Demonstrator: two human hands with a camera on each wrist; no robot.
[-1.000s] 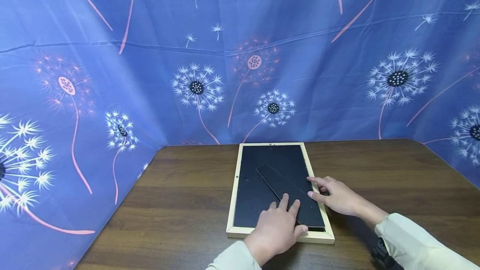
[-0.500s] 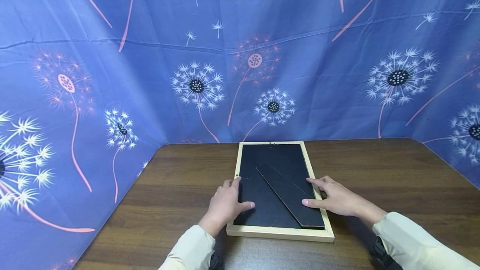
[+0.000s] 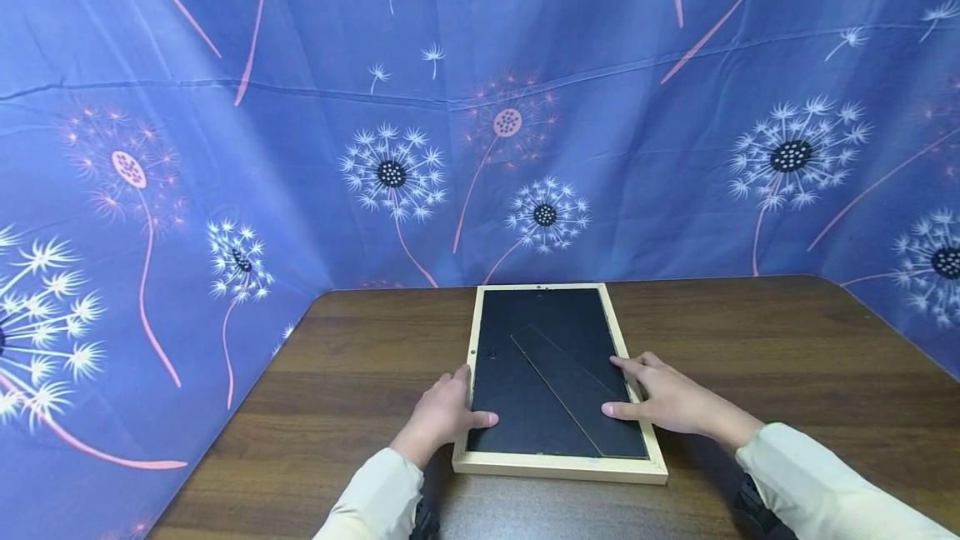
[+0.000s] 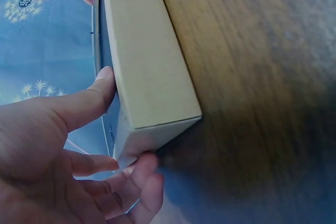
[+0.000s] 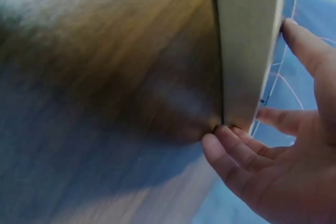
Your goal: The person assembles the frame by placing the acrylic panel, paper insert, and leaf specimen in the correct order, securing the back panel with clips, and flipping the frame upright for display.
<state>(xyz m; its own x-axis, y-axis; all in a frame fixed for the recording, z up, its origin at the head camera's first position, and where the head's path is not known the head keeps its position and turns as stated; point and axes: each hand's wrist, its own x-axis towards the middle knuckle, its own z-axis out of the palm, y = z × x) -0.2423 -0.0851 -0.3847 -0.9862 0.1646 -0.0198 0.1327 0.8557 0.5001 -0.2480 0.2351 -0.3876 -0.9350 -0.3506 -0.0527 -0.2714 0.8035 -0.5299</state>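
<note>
A picture frame (image 3: pixel 558 467) of pale wood lies face down on the table, its black backing board (image 3: pixel 525 415) upward. The black easel leg (image 3: pixel 573 386) lies slantwise across that board. On the frame's left side, my left hand (image 3: pixel 441 412) grips the border, thumb over the backing and fingers along the outer side. My right hand (image 3: pixel 671 398) holds the opposite side in the same way, thumb on the board. In the left wrist view, the left fingertips (image 4: pixel 149 174) sit low by the frame's side; in the right wrist view, the right fingertips (image 5: pixel 212 142) reach its lower edge.
The brown wooden table (image 3: pixel 360 373) spreads out on both sides of the frame. Behind it hangs a blue cloth (image 3: pixel 645 148) printed with dandelions, meeting the table's back edge close to the frame's far end.
My left hand has gone from the easel leg near the frame's lower end to the left border, and its fingers have settled along the outer side. The right hand has stayed at the right border.
</note>
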